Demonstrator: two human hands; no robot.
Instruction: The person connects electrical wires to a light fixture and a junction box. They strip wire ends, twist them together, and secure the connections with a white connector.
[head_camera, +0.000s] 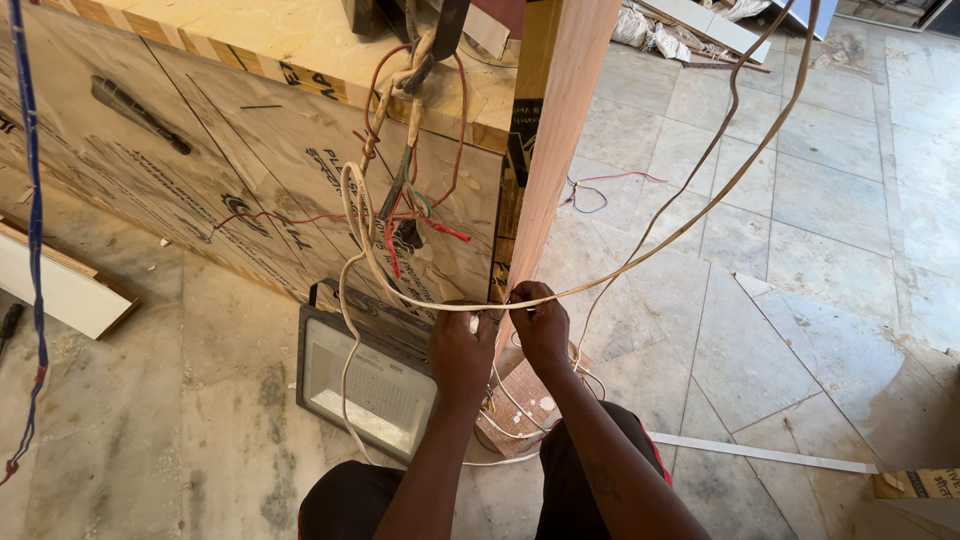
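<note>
Your two hands meet on the thin cream-white flat electrical cable (600, 285), just in front of the lower edge of the upright reddish wooden post (565, 130): your left hand (460, 350) is clenched on the cable where its loop comes down from the left, your right hand (543, 325) pinches it just beside, fingers curled over the top. From there the cable runs up and right out of the picture; the other way it loops up into a knotted bundle of red, green and white wires (400, 190) hanging on the face of the pale plywood cabinet (200, 150). Judged from this, the work is midway: the cable is gathered and in hand, but no joint, tape or bare end shows, and the bundle hangs loose and untidy. Below your left hand a flat rectangular grey LED floodlight (370, 385) leans on the marble tile floor (820, 240), with more white cable coiled beside it. Hidden: the cable stretch between your fingers; whether a small white piece at your left thumb is a cable end, cannot tell. The cable's far end is cut off.
</note>
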